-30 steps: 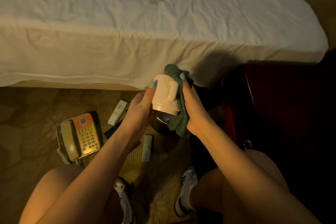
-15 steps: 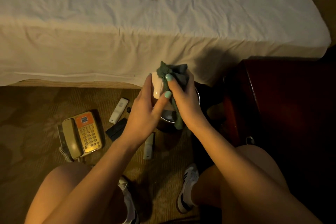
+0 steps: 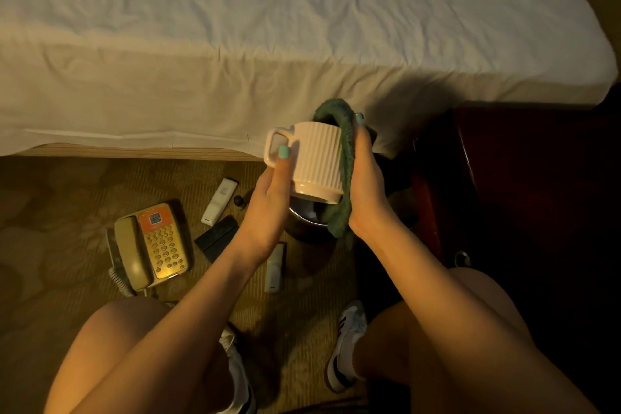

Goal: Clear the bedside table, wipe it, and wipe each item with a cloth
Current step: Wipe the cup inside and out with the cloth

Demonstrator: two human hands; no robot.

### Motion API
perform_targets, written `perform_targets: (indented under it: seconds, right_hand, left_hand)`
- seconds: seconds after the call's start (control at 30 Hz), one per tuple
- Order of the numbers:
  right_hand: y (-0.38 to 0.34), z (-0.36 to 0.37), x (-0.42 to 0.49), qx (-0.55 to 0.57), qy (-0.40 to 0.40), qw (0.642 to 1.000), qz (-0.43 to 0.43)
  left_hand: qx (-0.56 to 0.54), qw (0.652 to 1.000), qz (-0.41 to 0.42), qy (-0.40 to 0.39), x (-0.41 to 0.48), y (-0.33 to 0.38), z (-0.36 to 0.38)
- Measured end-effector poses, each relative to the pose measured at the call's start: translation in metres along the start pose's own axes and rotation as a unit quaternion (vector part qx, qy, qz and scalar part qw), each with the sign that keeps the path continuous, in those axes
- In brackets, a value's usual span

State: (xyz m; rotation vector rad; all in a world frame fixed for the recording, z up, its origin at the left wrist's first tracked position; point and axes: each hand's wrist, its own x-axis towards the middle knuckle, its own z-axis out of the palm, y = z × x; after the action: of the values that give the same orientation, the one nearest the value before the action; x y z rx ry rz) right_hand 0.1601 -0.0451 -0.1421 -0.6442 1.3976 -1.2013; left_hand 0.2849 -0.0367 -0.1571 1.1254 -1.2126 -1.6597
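Now the left hand (image 3: 272, 202) is curled round the ribbed mug (image 3: 312, 158), thumb laid on its wall beside the handle (image 3: 274, 144), so that it is steadied for wiping. Against its other side the green cloth (image 3: 341, 215) is pressed by the right hand (image 3: 366, 191), fingers closed over it, cloth lapped over the mug's far end. Held between both hands, the mug is tilted: base towards the person, mouth away towards the bed (image 3: 302, 44), handle out left. Beyond the right hand the bedside table (image 3: 504, 178) is seen; beyond the left wrist, a telephone (image 3: 151, 242) on the carpet (image 3: 50, 212).
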Motion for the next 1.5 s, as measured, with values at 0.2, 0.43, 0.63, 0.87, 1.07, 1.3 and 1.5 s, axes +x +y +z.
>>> perform_targets:
  seconds: [0.2, 0.43, 0.63, 0.87, 1.07, 1.3, 1.5]
  right_hand:
    - [-0.001, 0.0, -0.006, -0.008, -0.031, 0.994, -0.106]
    - [-0.002, -0.004, -0.004, -0.034, 0.145, 0.976, -0.16]
    - [-0.002, -0.002, 0.01, -0.079, 0.213, 0.968, -0.11]
    - [-0.003, 0.003, -0.007, -0.091, 0.077, 0.977, -0.179]
    - [-0.004, 0.011, -0.011, -0.089, 0.046, 0.966, -0.237]
    - [-0.002, 0.003, -0.021, -0.149, 0.085, 0.934, -0.313]
    - [-0.01, -0.012, -0.007, -0.361, 0.012, 0.839, -0.407]
  left_hand:
    - [-0.132, 0.986, -0.093, 0.04, 0.009, 0.005, 0.005]
    - [-0.083, 0.99, -0.11, 0.039, 0.007, 0.004, 0.006]
    - [0.102, 0.995, 0.0, 0.008, 0.005, -0.005, 0.005]
    - [-0.096, 0.99, -0.09, 0.053, 0.005, -0.002, 0.004]
    - [-0.192, 0.976, -0.072, 0.076, 0.011, 0.003, 0.005]
    - [-0.226, 0.971, -0.049, 0.064, 0.013, 0.007, 0.0]
    - [-0.305, 0.948, -0.094, 0.0, 0.007, 0.005, 0.0]
